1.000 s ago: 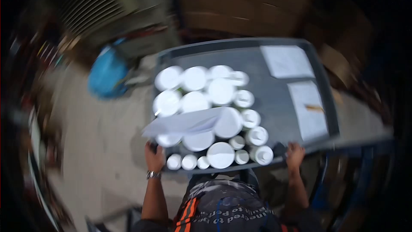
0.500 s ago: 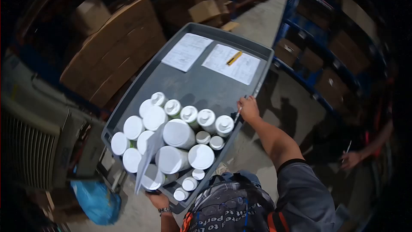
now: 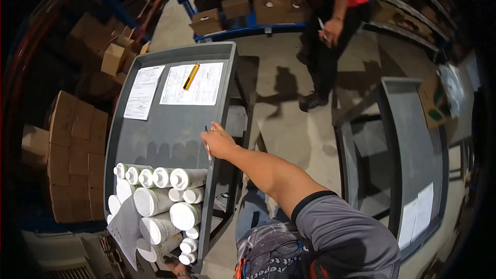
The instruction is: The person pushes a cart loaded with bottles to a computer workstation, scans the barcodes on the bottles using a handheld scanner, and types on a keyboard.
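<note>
My right hand [image 3: 219, 140] is closed around a pen [image 3: 208, 147] and rests at the right rim of a grey cart [image 3: 223, 80]. My left hand [image 3: 177, 267] is at the cart's near end, mostly hidden by the white bottles, so its fingers do not show. White bottles and tubs [image 3: 150, 201] crowd the near half of the cart. A loose sheet of paper [image 3: 124, 232] leans over them at the left. Farther up lie a stack of printed sheets [image 3: 143, 93] and another form [image 3: 173, 88] with a yellow-and-black utility knife [image 3: 191, 76] on it.
A co-worker in dark trousers [image 3: 330, 62] stands ahead to the right, with something thin and white in one hand [image 3: 331, 32]. At the right is a second grey cart [image 3: 413, 150] with papers [image 3: 416, 214] on it. Cardboard boxes [image 3: 77, 160] stand left; blue shelving [image 3: 235, 33] is ahead.
My view has swung right, bringing the co-worker and the second cart further into view. The first cart now appears further left and more upright. My right hand is still at its rim.
</note>
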A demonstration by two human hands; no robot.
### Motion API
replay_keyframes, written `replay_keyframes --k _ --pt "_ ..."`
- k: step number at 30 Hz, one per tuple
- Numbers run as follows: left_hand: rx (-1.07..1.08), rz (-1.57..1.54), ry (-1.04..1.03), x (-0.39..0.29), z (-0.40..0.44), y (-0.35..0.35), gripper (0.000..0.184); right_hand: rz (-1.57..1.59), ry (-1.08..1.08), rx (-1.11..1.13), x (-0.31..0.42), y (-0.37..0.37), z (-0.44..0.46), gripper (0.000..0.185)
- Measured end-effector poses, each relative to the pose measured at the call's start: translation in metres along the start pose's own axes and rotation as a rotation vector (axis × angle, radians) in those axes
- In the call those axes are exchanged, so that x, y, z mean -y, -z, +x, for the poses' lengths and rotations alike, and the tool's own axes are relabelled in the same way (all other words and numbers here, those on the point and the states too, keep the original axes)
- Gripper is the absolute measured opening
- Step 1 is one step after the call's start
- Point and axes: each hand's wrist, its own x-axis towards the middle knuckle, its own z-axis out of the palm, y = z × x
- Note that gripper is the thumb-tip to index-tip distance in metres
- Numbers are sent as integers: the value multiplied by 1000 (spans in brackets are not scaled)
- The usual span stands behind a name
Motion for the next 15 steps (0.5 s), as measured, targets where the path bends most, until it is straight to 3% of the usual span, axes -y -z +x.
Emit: replay_keyframes --k 4,12,15 --pt "82 81 127 -21 -47 7 57 127 35 181 -1 19 4 10" --pt "374 203 125 0 28 -19 89 8 -1 -1 24 24 -63 11" --pt "234 215 -162 14 84 -27 79 -95 -77 -45 49 11 -91 10"
